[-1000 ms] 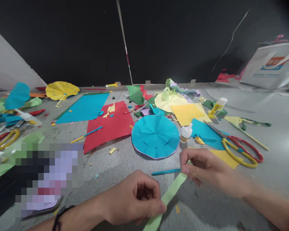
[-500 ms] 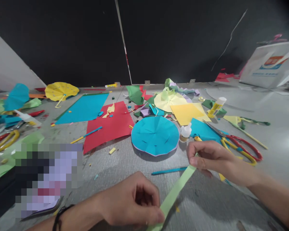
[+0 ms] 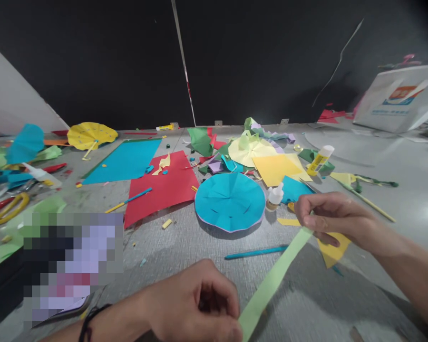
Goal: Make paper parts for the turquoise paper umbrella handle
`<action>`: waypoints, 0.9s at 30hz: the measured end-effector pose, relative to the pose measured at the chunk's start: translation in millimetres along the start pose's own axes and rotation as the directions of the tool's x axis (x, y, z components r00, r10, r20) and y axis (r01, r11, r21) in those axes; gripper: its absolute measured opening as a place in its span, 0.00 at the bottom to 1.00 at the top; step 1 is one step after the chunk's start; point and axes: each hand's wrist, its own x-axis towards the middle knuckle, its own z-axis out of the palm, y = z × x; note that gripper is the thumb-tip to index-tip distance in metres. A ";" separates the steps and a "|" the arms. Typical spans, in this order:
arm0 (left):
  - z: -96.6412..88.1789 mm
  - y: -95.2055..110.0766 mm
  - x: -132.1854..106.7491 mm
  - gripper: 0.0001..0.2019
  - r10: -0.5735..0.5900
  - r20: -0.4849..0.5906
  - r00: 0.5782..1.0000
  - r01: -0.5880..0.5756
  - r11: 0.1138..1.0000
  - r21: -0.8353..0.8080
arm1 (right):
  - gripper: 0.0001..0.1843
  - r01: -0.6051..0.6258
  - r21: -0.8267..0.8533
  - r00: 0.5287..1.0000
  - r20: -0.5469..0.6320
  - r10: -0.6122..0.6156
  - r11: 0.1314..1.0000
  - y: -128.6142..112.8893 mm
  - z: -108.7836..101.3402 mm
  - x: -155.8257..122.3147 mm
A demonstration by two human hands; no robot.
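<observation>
A light green paper strip stretches slantwise between my two hands. My left hand, at the bottom centre, pinches its lower end between thumb and curled fingers. The upper end is pinched by my right hand, higher and to the right. Beyond the strip lies a round, creased blue paper disc with a pale purple edge. A thin blue paper stick rests on the table between disc and strip. Yellow paper scraps lie under my right hand, which covers most of the scissors behind it.
A small white glue bottle stands right of the disc, with a glue stick farther back. Red paper and blue paper lie to the left. Yellow-handled scissors sit at far left; a white bag stands back right.
My right hand has moved right and slightly up with its end of the strip, so a longer stretch shows. My left hand has stayed almost still.
</observation>
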 end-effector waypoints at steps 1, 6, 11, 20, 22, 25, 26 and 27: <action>0.0 2.5 -0.5 0.22 0.018 -0.020 1.000 -0.018 1.000 0.005 | 0.19 -0.001 -0.001 1.000 -0.010 0.001 1.000 -0.8 -1.7 -0.1; -0.2 10.1 -0.2 0.23 -0.006 -0.049 0.999 0.005 1.000 -0.015 | 0.21 0.018 -0.014 0.999 -0.048 -0.018 1.000 -3.8 -8.7 -0.8; -0.1 8.2 -0.9 0.22 0.022 -0.052 0.998 -0.021 1.000 0.023 | 0.20 0.030 -0.036 0.997 -0.074 -0.033 0.999 -6.9 -13.0 -6.4; 5.9 13.6 -5.8 0.17 0.139 -0.137 0.981 -0.139 0.990 0.009 | 0.20 0.142 -0.367 0.978 -0.092 -0.188 0.919 -12.7 -24.1 -9.4; 7.2 13.1 -5.3 0.15 0.155 -0.165 0.974 -0.147 0.987 0.056 | 0.13 0.166 -0.589 0.966 -0.064 -0.251 0.791 -15.8 -26.1 -14.2; 6.9 12.4 -4.2 0.14 0.173 -0.160 0.972 -0.149 0.978 0.149 | 0.12 0.180 -0.771 0.926 -0.076 -0.369 0.610 -20.0 -21.4 -24.0; 6.4 12.3 -3.8 0.13 0.182 -0.158 0.970 -0.153 0.972 0.180 | 0.15 0.189 -0.805 0.911 -0.071 -0.407 0.563 -21.6 -15.9 -26.3; 5.7 12.4 -3.5 0.13 0.192 -0.152 0.970 -0.158 0.965 0.209 | 0.19 0.204 -0.827 0.902 -0.050 -0.429 0.524 -23.3 -7.9 -27.3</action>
